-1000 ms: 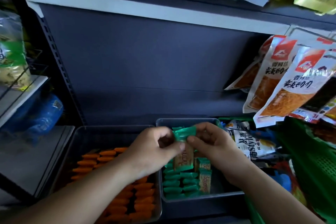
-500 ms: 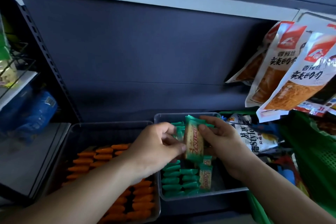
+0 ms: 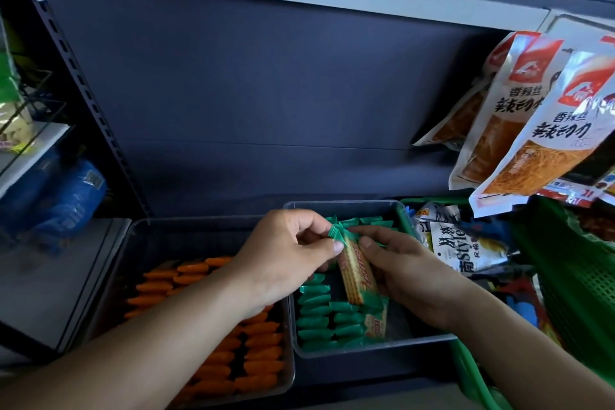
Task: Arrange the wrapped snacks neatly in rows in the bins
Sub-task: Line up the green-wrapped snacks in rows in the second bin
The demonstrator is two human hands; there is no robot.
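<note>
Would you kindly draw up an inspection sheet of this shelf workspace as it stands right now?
Surface: dark shelf holding two grey bins side by side.
Job's things: orange-wrapped snacks in rows in the left bin; green-wrapped snacks partly in rows in the right bin.
Clutter: loose snack bags beside a green basket.
Hands: left hand and right hand hold one green-wrapped wafer above the right bin.
Cables: nothing seen.
Surroundings: hanging snack packets at right; blue package at left.

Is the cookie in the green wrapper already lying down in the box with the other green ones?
No, the green-wrapped wafer snack is pinched by both the left hand and right hand above the grey plastic bin.
</note>
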